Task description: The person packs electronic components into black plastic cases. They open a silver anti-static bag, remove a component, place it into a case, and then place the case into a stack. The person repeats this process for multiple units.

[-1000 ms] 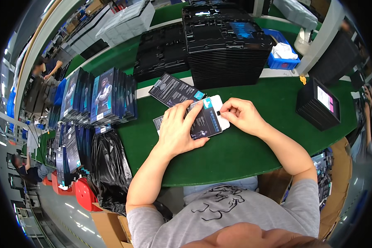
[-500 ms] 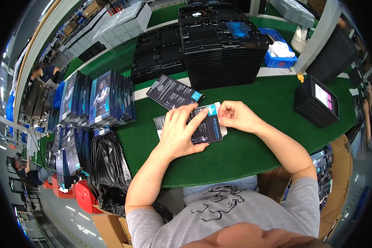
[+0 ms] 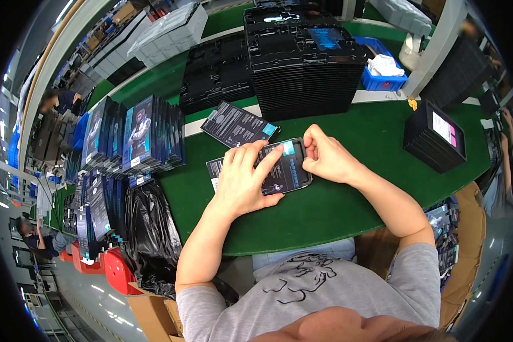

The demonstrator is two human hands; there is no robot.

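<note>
1. A flat dark box (image 3: 285,168) lies on the green tabletop (image 3: 325,214) under the left hand; its printed face bears a turquoise corner patch, small pale lines of text and a column of blue characters near the right end.
2. The left hand (image 3: 242,176) rests across it, fingers spread, thumb by the near edge.
3. The right hand (image 3: 330,159) is curled narrow at the box's right end; I can't make out whether it pinches anything.
4. Just behind lies a second dark box (image 3: 239,124), turned askew, with pale text blocks and a turquoise corner label.
5. To the left, upright boxes (image 3: 139,137) show a printed figure and a small white label.
6. At the right, a black stack (image 3: 430,151) carries a white-and-pink label (image 3: 444,130).
7. Behind, piled black trays (image 3: 308,85) have a bright blue patch on top.
</note>
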